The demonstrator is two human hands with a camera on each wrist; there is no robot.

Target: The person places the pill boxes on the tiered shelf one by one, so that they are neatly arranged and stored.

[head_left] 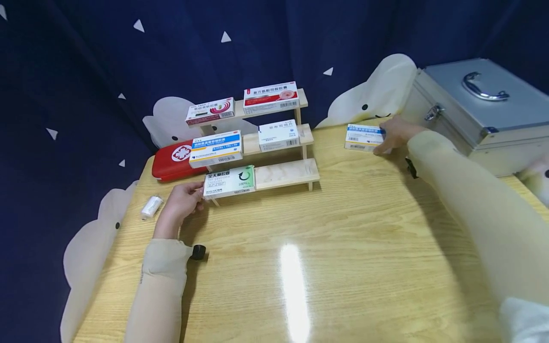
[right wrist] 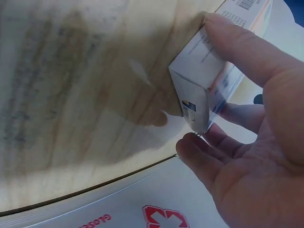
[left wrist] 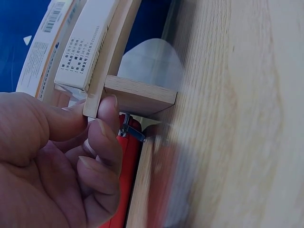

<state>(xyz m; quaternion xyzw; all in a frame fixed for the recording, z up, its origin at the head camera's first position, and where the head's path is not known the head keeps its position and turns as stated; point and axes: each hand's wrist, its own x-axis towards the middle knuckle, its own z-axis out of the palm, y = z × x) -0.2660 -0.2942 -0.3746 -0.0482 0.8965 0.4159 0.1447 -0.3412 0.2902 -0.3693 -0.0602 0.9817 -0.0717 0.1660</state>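
Observation:
A three-tier wooden display shelf stands at the back of the table. At the left end of its lowest step, my left hand pinches the board's edge between thumb and fingers, beside a green-and-white medicine box. Over to the right, my right hand grips the right end of a blue-and-white medicine box that appears to rest on the table. In the right wrist view its white end flap shows, with the thumb on one face and the fingers around the other side.
Higher steps carry another blue-and-white box, a white box and two red-and-white boxes, one at left, one at right. A red first-aid case and a small wrapped roll lie left. A metal case stands right.

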